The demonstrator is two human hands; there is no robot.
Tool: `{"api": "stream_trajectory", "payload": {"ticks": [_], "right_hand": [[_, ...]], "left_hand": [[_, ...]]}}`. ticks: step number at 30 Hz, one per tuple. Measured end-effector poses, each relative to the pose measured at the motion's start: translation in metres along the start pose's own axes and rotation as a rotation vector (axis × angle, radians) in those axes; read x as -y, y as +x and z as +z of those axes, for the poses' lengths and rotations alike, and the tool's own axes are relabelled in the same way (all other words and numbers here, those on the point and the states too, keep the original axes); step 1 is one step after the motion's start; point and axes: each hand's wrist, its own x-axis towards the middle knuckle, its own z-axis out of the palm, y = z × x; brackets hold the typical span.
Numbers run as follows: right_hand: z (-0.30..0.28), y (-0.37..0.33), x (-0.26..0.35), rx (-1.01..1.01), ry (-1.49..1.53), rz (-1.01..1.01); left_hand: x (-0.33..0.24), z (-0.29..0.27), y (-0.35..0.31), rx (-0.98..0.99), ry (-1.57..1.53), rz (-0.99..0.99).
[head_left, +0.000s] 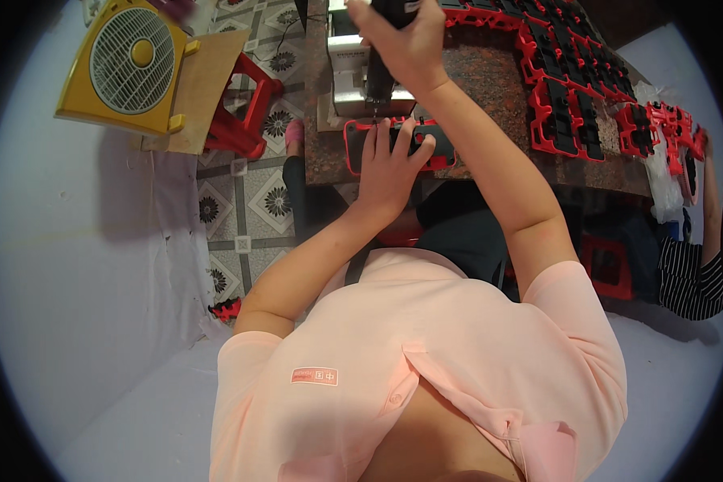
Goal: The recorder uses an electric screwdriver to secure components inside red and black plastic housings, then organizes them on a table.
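My right hand (416, 50) is wrapped round a black power screwdriver (380, 80), which stands upright with its bit pointing down. The bit meets the far left part of a red and black plastic part (355, 149) at the table's near edge. My left hand (387, 165) holds this part against the tabletop, its fingers apart over the black middle and close to the bit. Its palm and fingers hide much of the part. Just behind stands a silver metal box-shaped device (347, 76), partly covered by the screwdriver.
Rows of similar red and black parts (556, 120) cover the right of the stone table (490, 72). Farther right lie red pieces and clear plastic (665, 189), near another person's striped sleeve (691, 277). A yellow fan (132, 60) and red stool (253, 112) stand left.
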Motion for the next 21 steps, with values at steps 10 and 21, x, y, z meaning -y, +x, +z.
{"api": "stream_trajectory", "payload": {"ticks": [10, 21], "right_hand": [[0.021, -0.015, 0.053, -0.033, 0.098, 0.218], [0.037, -0.025, 0.053, 0.085, 0.002, 0.266]], "left_hand": [[0.001, 0.008, -0.002, -0.160, -0.074, 0.010], [0.002, 0.013, -0.001, -0.181, 0.061, 0.028]]}}
